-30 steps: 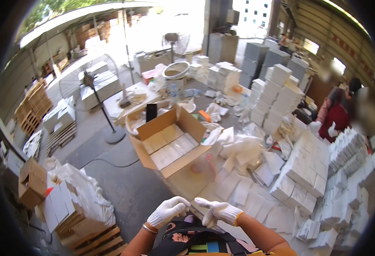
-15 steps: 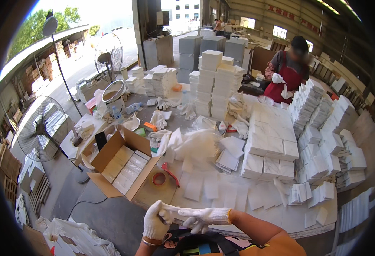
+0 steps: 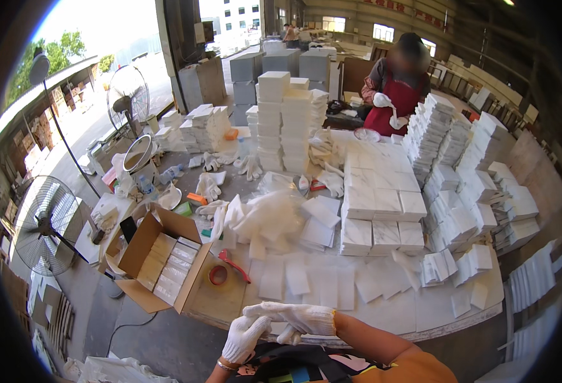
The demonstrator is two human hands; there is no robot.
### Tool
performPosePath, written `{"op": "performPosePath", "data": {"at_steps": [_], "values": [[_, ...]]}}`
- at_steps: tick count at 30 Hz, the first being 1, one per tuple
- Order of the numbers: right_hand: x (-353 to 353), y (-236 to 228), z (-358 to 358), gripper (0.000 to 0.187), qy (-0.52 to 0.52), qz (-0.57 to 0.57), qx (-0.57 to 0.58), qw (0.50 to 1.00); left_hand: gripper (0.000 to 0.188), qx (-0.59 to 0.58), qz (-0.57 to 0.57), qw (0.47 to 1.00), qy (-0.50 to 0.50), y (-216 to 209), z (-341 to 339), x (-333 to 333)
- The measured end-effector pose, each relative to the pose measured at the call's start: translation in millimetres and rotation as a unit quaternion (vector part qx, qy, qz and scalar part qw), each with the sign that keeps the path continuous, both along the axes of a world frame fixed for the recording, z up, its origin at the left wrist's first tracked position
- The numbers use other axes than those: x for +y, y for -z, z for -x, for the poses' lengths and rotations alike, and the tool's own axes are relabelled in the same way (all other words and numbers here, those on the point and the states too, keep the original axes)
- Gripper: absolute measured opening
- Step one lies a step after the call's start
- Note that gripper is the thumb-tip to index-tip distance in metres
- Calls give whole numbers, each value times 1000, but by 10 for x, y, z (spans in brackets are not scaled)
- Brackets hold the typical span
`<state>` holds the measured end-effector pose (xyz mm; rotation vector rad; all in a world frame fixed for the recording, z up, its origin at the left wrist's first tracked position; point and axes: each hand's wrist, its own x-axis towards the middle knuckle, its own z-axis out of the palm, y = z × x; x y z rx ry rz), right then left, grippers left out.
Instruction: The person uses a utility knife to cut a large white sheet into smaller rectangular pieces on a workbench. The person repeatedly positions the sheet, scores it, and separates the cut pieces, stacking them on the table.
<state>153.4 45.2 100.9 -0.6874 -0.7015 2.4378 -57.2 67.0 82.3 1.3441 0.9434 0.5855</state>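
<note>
Both my hands wear white knit gloves and meet in front of me at the table's near edge. My left hand has its fingers curled against the finger part of the glove on my right hand, and seems to grip it. My right hand points leftward with its fingers stretched out over the left one; nothing shows in it. Just beyond lie several thin white sheets. A red tape dispenser and a roll of tape rest to the left, beside an open cardboard box holding wrapped white blocks.
Marble tile stacks stand at the right, with tall white stacks at the back. Loose gloves and a crumpled pile of white foam cover the middle. Across the table stands a person in a red apron. A fan is left.
The view has swung right and slightly down, so the table things sit further left. My right fingers now overlap my left hand more closely; before, the glove's fingertip was stretched from the left hand.
</note>
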Motion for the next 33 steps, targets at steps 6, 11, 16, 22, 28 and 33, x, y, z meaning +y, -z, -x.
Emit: {"op": "performPosePath", "data": {"at_steps": [6, 11, 16, 22, 28, 33], "values": [[11, -12, -153, 70, 6, -31, -214, 976, 33, -354, 107, 901, -226, 340, 594, 326], [-5, 91, -91, 64, 41, -25, -145, 988, 31, -26, -5, 995, -99, 0, 141, -6], [104, -164, 122, 39, -7, 136, -21, 990, 29, 20, -32, 998, -42, 122, -55, -59], [-79, -63, 14, 64, 11, 3, -145, 989, 31, -100, 98, 978, -153, -44, -79, -165], [28, -132, -206, 66, 0, -62, -100, 993, 34, -215, 121, 942, -227, -44, 26, -38], [253, 84, -320, 61, 5, -42, -43, 998, 39, 24, 0, 998, -52, 220, -34, -18]]}}
